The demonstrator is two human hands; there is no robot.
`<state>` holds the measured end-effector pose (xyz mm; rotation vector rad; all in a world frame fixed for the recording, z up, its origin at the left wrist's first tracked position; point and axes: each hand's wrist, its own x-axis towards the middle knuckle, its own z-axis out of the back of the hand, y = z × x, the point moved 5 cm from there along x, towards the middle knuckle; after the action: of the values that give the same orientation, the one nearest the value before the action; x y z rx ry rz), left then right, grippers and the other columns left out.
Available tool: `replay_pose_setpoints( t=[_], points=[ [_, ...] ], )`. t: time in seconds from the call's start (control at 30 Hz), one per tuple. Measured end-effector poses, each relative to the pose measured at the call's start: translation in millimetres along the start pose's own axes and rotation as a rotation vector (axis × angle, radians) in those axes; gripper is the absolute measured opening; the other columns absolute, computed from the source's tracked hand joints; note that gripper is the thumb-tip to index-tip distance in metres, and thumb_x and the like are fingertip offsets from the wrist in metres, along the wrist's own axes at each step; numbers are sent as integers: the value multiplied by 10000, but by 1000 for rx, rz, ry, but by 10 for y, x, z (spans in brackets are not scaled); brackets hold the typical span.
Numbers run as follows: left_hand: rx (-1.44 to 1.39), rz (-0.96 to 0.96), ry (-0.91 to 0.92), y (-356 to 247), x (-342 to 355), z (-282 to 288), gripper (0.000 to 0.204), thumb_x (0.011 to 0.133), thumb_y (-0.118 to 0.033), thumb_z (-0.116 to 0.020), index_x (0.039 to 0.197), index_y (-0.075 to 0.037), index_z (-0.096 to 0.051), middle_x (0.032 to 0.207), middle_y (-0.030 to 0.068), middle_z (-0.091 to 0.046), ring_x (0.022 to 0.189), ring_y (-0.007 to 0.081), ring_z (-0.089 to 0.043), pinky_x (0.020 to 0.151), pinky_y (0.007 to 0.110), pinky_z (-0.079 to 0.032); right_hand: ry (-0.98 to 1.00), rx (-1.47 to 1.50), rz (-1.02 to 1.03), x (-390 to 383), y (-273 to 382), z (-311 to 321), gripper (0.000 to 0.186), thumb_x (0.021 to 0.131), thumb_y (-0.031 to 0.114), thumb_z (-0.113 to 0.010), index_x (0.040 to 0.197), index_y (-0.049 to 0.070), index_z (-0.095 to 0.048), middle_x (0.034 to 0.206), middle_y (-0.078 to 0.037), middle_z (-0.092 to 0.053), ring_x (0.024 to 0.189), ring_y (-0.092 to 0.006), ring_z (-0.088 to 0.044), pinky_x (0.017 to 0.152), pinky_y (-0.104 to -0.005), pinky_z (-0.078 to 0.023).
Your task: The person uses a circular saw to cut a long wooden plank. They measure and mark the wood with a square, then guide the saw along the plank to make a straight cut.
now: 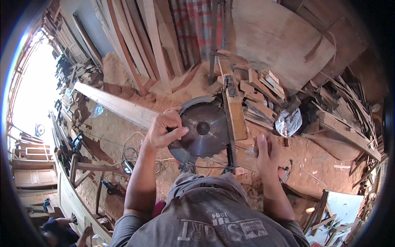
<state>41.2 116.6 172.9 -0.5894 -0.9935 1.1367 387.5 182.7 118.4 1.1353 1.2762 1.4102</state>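
Observation:
A large, dark circular saw blade [204, 142] sits in front of me, with a grey curved guard [179, 152] around its left side. My left hand [164, 127] is at the blade's left edge, fingers partly curled and thumb held apart, with nothing visible in it. Beneath that hand, a long pale wooden board [119, 105] stretches away to the far left; its near end is hidden by the hand and blade. To the right of the saw, my right hand [266, 150] is raised with fingers extended, slightly blurred and apparently holding nothing. A yellowish wooden beam [237, 117] stands along the blade's right side.
Offcuts [263, 92] are heaped beyond the saw, near a white plastic bag [288, 122]. Tall planks [140, 41] lean at the back over sawdust. Cables [129, 154] lie on the floor at left. Another person [61, 230] is at the lower left beside a long panel.

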Motion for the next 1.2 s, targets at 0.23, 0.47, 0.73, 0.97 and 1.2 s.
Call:
replay_pose_setpoints(
  t=[0.23,0.47,0.73,0.97,1.2],
  points=[
    [29,15,-140,78,-120,44,196,826,-59,-891,759,-54,-707,825,41,-694,937,214,-705,1184,535,-398,124,75,-254,164,-482,-143,406,1147,408,-545,1069,25,-656,808,-6,-599,655,-83,-538,553,-251,-407],
    [187,165,-251,-12,-112,-18,236,907,-80,-806,1137,-37,-776,1385,167,-672,1351,309,-607,1186,415,-406,170,11,-288,-285,-254,-200,448,1166,385,-493,944,23,-635,793,-22,-616,664,-94,-556,594,-274,-427],
    [72,391,-271,150,-204,-70,257,962,-15,-672,1191,-61,-781,1527,164,-616,1415,295,-580,1184,386,-410,241,-35,-99,-616,-216,-106,572,1191,399,-393,852,-1,-622,746,-50,-617,670,-123,-555,624,-304,-437],
    [113,454,-479,-69,-422,-243,233,971,-22,-672,1180,-43,-771,1505,169,-628,1406,318,-589,1179,395,-418,127,-18,-60,-540,-251,-50,635,1196,404,-349,789,-2,-619,725,-69,-614,643,-141,-545,605,-310,-426],
    [625,54,-487,-564,-309,-245,191,874,-100,-818,1053,-40,-788,1257,158,-719,1201,335,-678,1047,438,-512,121,-82,43,-674,-250,-110,616,1179,376,-396,775,-22,-637,699,-69,-643,616,-139,-565,569,-315,-431]
  ],
)
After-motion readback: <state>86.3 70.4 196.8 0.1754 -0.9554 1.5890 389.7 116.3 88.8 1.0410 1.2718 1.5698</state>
